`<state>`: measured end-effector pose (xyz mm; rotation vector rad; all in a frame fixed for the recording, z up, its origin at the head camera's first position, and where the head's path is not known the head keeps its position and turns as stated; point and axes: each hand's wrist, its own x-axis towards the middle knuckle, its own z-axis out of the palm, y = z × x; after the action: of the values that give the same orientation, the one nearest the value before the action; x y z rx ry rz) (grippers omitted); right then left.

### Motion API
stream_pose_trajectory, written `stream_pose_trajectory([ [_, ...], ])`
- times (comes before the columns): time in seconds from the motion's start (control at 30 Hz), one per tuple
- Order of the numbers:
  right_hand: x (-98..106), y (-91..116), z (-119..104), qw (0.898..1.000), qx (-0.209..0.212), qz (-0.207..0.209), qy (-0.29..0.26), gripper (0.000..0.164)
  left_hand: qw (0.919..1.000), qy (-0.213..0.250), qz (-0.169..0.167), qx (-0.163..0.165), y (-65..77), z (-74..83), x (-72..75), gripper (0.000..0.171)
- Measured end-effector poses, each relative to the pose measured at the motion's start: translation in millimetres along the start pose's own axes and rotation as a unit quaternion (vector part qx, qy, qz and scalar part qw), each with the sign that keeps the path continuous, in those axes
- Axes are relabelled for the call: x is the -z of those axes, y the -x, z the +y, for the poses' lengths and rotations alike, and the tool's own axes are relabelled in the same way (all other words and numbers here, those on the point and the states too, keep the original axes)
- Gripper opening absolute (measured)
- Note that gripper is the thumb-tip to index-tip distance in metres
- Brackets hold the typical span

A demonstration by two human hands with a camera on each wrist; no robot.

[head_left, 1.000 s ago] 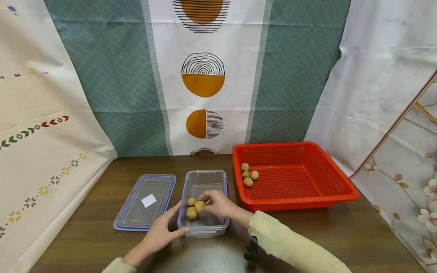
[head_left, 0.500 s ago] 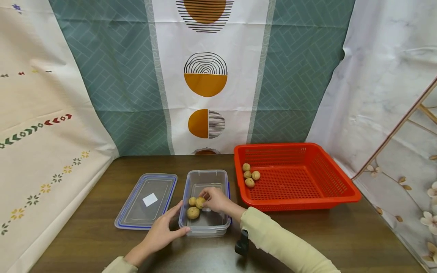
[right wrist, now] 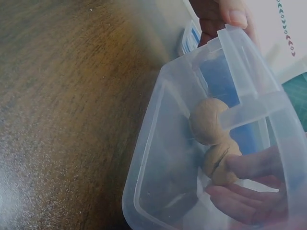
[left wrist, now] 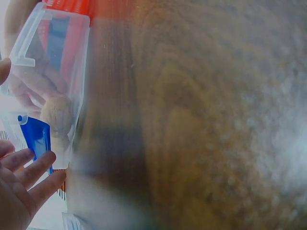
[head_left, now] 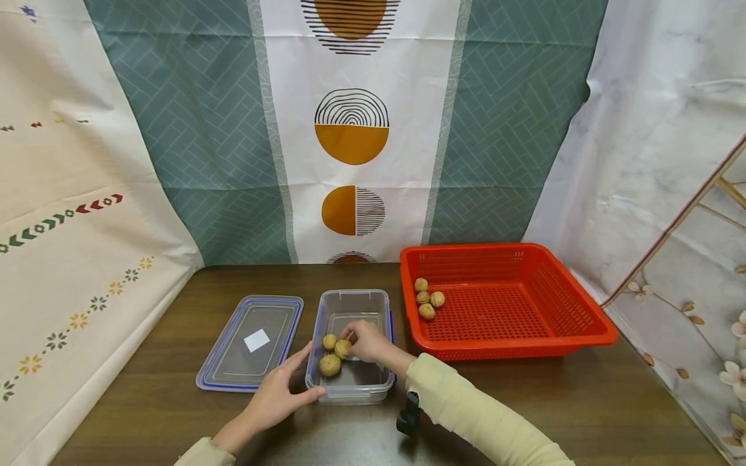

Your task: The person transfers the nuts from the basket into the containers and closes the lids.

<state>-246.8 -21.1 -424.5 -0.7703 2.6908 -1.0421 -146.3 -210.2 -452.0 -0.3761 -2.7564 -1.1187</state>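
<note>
A clear plastic food box (head_left: 357, 392) stands on the table with three walnuts inside, against its left side. My right hand (head_left: 370, 343) reaches into it and pinches one walnut (head_left: 342, 349) between thumb and fingers. Beside that lie another walnut (head_left: 329, 365), nearer me, and a third walnut (head_left: 329, 342), farther back. In the right wrist view the pinched walnut (right wrist: 219, 165) shows through the box wall. My left hand (head_left: 276, 397) rests against the near left corner of the box, thumb on the front rim. Its fairly straight fingers (left wrist: 36, 170) touch the side by a blue latch (left wrist: 36, 135).
Left of the box lies its clear lid (head_left: 236, 369) with a blue seal and a white label (head_left: 256, 340). To the right stands a red plastic basket (head_left: 507, 346) with several walnuts (head_left: 427, 312) at its left side. Curtains (head_left: 233, 129) hang behind the table (head_left: 513, 395).
The right forearm has shifted slightly left, while the right hand stays in the box at the same walnut. The left hand stays at the corner. The head view has shifted slightly.
</note>
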Motion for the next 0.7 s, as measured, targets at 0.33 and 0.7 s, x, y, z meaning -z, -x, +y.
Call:
stream_pose_trajectory([
  [0.33,-0.7,0.9,-0.7,1.0,-0.002,0.002,-0.018,0.02,1.0,0.005,0.001,0.002,-0.4,-0.5,-1.4,0.079],
  [0.7,0.0,0.7,0.2,0.999,-0.002,0.017,-0.049,0.024,0.9999,0.011,-0.003,0.003,-0.3,-0.4,-1.1,0.08],
])
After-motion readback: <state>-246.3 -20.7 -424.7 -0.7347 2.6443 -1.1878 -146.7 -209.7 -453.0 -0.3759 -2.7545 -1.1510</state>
